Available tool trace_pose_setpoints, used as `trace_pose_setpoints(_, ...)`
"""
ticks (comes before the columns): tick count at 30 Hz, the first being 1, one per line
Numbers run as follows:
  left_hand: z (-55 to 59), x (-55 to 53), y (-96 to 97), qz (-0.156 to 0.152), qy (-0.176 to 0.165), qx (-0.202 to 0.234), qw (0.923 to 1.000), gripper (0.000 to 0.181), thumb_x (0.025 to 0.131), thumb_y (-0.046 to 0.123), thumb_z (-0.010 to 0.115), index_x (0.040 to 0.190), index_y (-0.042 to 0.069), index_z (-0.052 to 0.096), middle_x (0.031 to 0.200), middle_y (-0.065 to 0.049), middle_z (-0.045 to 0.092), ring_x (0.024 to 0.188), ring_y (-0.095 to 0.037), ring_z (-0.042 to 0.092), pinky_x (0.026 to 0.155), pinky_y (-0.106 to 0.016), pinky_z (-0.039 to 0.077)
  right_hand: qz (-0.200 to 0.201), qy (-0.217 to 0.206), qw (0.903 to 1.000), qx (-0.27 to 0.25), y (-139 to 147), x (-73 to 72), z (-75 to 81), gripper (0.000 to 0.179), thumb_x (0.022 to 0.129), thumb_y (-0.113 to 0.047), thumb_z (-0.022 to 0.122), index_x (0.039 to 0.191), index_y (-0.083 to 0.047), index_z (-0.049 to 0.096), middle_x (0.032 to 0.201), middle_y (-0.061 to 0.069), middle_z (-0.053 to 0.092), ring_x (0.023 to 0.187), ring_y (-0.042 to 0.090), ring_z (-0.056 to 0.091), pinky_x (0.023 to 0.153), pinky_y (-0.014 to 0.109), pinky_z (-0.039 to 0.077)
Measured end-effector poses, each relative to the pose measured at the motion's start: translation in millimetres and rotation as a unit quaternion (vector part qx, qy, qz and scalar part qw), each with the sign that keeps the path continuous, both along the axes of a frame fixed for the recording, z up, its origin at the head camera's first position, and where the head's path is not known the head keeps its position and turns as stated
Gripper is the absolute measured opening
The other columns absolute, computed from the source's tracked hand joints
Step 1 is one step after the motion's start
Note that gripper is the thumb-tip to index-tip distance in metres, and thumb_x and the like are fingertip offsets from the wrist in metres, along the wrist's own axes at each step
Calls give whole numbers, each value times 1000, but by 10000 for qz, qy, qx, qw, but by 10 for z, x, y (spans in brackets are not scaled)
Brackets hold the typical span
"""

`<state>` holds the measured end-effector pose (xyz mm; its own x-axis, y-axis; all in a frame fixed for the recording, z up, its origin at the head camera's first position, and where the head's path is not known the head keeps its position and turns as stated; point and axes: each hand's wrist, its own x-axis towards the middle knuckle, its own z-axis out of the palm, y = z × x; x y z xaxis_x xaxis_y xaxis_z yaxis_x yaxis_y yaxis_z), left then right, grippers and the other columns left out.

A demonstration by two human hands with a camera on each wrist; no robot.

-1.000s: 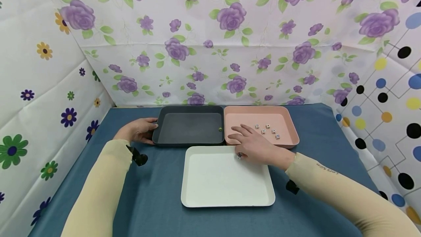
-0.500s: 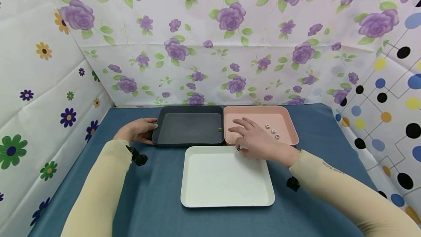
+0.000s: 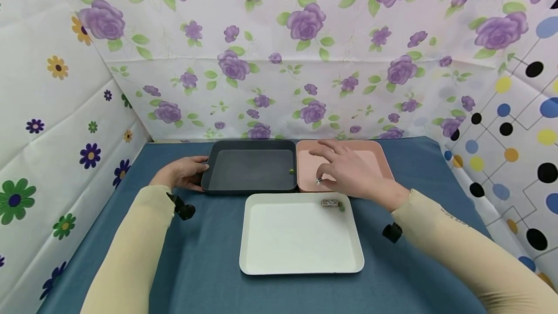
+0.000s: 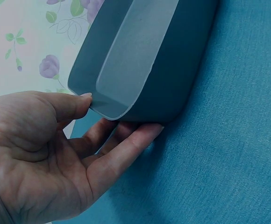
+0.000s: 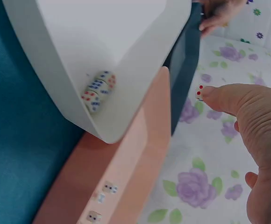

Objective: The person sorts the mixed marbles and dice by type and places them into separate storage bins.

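holding one small die [image 5: 199, 93] pinched between thumb and forefinger of the right hand [image 3: 354, 173], with tips closed on it and other fingers lifted; poised over the pink tray [image 3: 370, 155], just beyond the far edge of the white tray [image 3: 301, 241]. gripping the end of the dark tray [image 3: 248, 168] with the left hand [image 3: 183, 173], beyond and left of the white tray, with thumb at the rim and fingers against the outer wall. probably light, hard and smooth, sturdy but easily flicked away; best pinched by two opposite faces. mind the dice row [image 3: 330, 203] inside the white tray, close to its far right corner, and the raised rims along its far edge. find most room over the white tray's near and left parts.
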<state>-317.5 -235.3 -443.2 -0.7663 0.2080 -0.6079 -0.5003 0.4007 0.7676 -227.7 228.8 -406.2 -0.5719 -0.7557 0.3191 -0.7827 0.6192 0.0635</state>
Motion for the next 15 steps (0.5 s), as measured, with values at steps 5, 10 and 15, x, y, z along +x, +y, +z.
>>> trace_pose_setpoints(5, -5, -12, -5, 25, -41, -37, 10000, 58, 114, 18, 36, 167, 19, 11, 158, -27, 33, 133, -44, 49, 88, -53, 58, -75, 116, 9998, -123, 41, -34, 110, 11, 84, -22, 88, 88, -22, 78, 149, 14, 51, 147, 40, 30, 116, 58, 30)
trace_pose_setpoints(10, -15, -18, -11, 64, -34, -43, 10000, 58, 114, 18, 36, 167, 20, 12, 157, -28, 34, 132, -43, 51, 87, -52, 58, -221, 166, 9995, -175, 86, -77, 204, 13, 83, -22, 89, 89, -22, 77, 147, 14, 53, 148, 40, 29, 117, 59, 28)
trace_pose_setpoints(15, -24, -15, -12, 36, -4, -31, 10000, 58, 114, 18, 36, 167, 20, 12, 157, -28, 35, 132, -43, 51, 88, -52, 58, -307, 122, 9989, -338, 155, -138, 262, 16, 83, -20, 89, 92, -21, 75, 146, 16, 54, 149, 40, 27, 118, 62, 24)
